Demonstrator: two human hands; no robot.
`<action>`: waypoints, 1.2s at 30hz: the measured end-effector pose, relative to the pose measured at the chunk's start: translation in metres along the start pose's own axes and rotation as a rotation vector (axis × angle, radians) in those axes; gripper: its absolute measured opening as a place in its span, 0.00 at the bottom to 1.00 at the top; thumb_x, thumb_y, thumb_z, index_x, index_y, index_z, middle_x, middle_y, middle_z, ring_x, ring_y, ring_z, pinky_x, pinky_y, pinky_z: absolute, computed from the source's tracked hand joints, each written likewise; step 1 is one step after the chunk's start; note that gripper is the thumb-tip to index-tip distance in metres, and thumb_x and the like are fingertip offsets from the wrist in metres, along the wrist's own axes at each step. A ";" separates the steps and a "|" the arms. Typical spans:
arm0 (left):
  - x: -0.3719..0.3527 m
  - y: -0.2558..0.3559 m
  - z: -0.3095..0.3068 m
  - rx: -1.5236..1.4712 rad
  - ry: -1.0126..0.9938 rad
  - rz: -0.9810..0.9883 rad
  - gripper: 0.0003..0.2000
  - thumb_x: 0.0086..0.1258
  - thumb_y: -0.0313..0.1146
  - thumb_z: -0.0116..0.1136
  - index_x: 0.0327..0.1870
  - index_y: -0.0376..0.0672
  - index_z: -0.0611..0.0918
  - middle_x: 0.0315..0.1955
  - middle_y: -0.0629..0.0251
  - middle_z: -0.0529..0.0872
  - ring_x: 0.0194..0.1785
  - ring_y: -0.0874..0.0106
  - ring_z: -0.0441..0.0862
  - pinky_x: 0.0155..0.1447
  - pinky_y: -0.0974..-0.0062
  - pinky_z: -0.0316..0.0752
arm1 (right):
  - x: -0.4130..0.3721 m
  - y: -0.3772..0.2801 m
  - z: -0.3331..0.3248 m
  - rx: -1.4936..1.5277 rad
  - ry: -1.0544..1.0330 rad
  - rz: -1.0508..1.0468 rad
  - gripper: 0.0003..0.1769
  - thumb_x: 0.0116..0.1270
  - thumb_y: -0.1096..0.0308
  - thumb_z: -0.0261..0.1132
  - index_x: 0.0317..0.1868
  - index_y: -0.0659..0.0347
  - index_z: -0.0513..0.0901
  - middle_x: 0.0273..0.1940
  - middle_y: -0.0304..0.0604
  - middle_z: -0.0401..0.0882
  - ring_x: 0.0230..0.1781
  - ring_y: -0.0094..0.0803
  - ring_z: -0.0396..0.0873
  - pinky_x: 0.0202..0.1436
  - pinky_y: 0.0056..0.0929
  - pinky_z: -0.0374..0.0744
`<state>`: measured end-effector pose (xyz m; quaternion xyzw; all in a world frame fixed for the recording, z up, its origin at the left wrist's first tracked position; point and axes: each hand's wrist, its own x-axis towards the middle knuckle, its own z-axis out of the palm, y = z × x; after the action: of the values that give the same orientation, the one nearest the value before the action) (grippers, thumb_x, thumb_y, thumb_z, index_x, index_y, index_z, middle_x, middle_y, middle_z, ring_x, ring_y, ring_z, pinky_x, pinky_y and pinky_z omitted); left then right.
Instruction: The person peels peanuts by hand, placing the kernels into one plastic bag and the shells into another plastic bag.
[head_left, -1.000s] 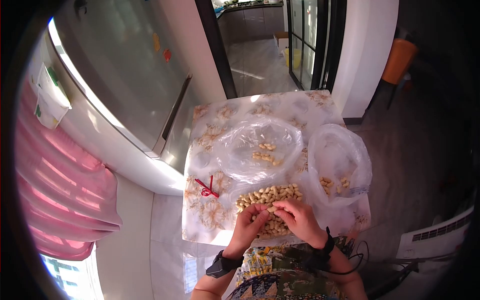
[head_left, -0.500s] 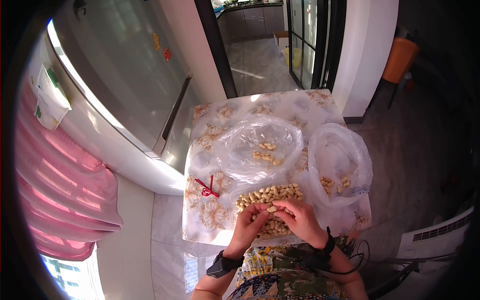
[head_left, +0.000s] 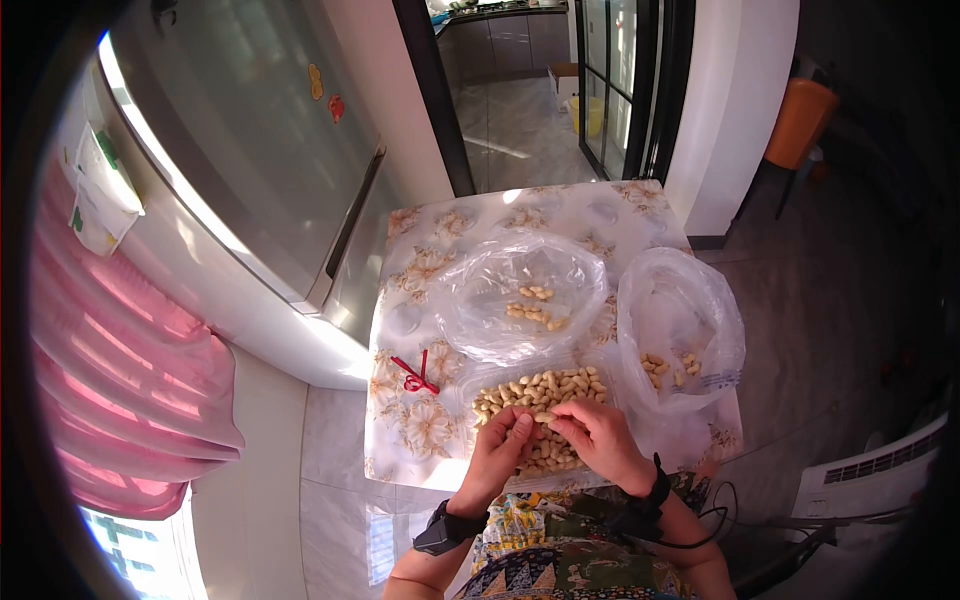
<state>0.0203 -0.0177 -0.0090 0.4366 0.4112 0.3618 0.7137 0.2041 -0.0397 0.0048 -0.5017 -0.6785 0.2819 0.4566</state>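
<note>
A single peanut in its shell (head_left: 545, 417) is pinched between the fingertips of both hands, above a clear plastic tray (head_left: 466, 398) heaped with unshelled peanuts (head_left: 545, 385). My left hand (head_left: 498, 448) grips the peanut's left end with thumb and forefinger. On its right end, the fingers of my right hand (head_left: 600, 435) are closed. Beyond the tray lies an open clear plastic bag (head_left: 470, 305) with several peanuts (head_left: 535, 312) in it. To the right, a second clear bag (head_left: 675, 290) also holds several peanuts (head_left: 655, 368).
The bags and tray stand on a table with a flowered cloth (head_left: 425, 425). Red ties (head_left: 416, 376) lie left of the tray. A refrigerator (head_left: 270, 150) rises at the left, a pink curtain (head_left: 120, 370) nearer. An orange chair (head_left: 802, 120) stands at the far right.
The fingers have shifted slightly around the peanut; my left thumb has moved up toward it. Tray, bags and ties stay where they were.
</note>
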 end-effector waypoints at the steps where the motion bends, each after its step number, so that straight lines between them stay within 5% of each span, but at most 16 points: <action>1: 0.000 0.000 0.000 -0.003 -0.007 0.001 0.10 0.81 0.41 0.50 0.48 0.44 0.78 0.32 0.76 0.80 0.28 0.88 0.67 0.31 0.88 0.61 | 0.000 0.000 0.000 0.009 -0.001 0.013 0.07 0.67 0.70 0.67 0.41 0.63 0.80 0.32 0.48 0.80 0.31 0.46 0.80 0.34 0.39 0.76; 5: 0.000 0.001 0.000 -0.025 -0.017 0.012 0.10 0.81 0.41 0.50 0.50 0.46 0.77 0.34 0.75 0.81 0.28 0.87 0.67 0.31 0.88 0.61 | -0.001 0.002 0.001 0.045 0.012 0.034 0.07 0.67 0.70 0.67 0.42 0.63 0.80 0.33 0.49 0.80 0.32 0.46 0.81 0.34 0.38 0.76; 7: -0.001 0.002 0.001 -0.033 -0.014 0.011 0.09 0.81 0.40 0.50 0.51 0.46 0.77 0.34 0.75 0.80 0.28 0.87 0.67 0.31 0.88 0.61 | -0.001 0.003 0.000 -0.003 -0.002 0.028 0.08 0.66 0.74 0.69 0.44 0.66 0.82 0.35 0.46 0.84 0.32 0.32 0.84 0.36 0.28 0.81; 23: -0.001 0.002 0.000 -0.028 -0.019 0.011 0.09 0.80 0.38 0.53 0.52 0.43 0.77 0.33 0.76 0.80 0.28 0.87 0.67 0.31 0.88 0.61 | 0.008 -0.014 -0.007 0.025 0.036 0.069 0.10 0.66 0.74 0.69 0.46 0.66 0.82 0.35 0.46 0.86 0.33 0.29 0.85 0.37 0.27 0.82; 29: -0.002 0.003 0.001 -0.022 -0.018 0.013 0.09 0.79 0.37 0.53 0.51 0.43 0.78 0.33 0.76 0.79 0.28 0.87 0.68 0.31 0.88 0.61 | 0.008 -0.012 -0.013 0.079 0.121 0.105 0.09 0.69 0.73 0.68 0.47 0.66 0.82 0.33 0.42 0.86 0.32 0.18 0.81 0.35 0.19 0.77; 36: -0.003 0.002 -0.001 -0.006 -0.005 -0.003 0.08 0.78 0.35 0.55 0.51 0.43 0.78 0.35 0.75 0.80 0.30 0.87 0.69 0.33 0.88 0.63 | 0.010 -0.009 -0.052 0.048 0.346 0.121 0.08 0.67 0.76 0.68 0.45 0.66 0.83 0.33 0.41 0.86 0.31 0.19 0.82 0.34 0.19 0.78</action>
<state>0.0182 -0.0195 -0.0065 0.4348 0.4091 0.3608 0.7166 0.2463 -0.0372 0.0374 -0.5715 -0.5516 0.2343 0.5605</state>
